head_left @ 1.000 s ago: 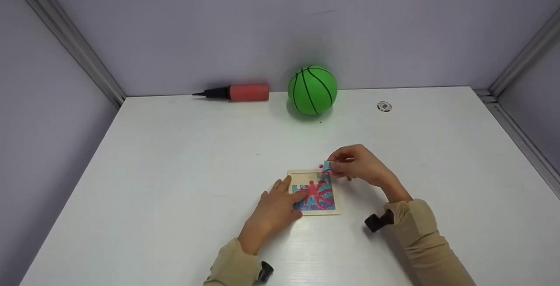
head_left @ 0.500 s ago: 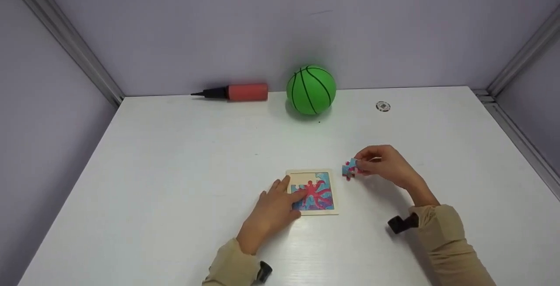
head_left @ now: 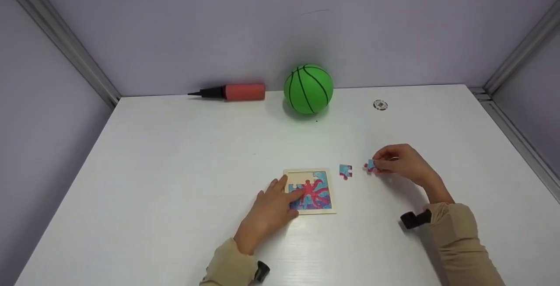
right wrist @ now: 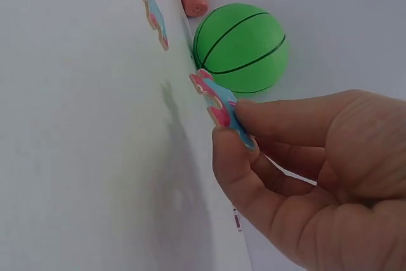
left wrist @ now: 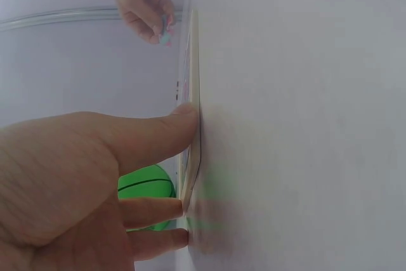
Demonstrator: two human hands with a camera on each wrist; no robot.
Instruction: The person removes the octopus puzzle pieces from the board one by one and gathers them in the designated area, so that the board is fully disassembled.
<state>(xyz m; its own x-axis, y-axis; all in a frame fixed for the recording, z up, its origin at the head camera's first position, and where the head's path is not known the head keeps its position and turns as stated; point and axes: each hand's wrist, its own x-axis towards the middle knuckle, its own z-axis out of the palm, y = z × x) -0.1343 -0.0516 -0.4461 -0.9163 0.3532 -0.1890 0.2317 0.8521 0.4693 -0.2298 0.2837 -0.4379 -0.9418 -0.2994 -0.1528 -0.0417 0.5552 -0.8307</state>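
Observation:
A small wooden puzzle tray [head_left: 331, 192] with a pink octopus picture lies on the table; bare wood shows at its upper left. My left hand [head_left: 267, 209] steadies it, fingers extended, index over the picture, thumb [left wrist: 181, 128] at its near edge. Right of the tray, my right hand [head_left: 404, 165] pinches a blue and pink jigsaw piece [right wrist: 223, 103] between thumb and index finger, raised above the table. A second jigsaw piece [head_left: 345, 171] lies flat between the tray and that hand.
Against the back wall sit a green ball [head_left: 308, 89] with black lines and a red and black hand pump [head_left: 244, 92]. A round black and white marker [head_left: 380, 105] is at the back right of the white table [head_left: 175, 168].
My right hand has moved right from the tray's upper right corner. It carried two jigsaw pieces; one now lies on the table and it still pinches the other. My left hand stayed.

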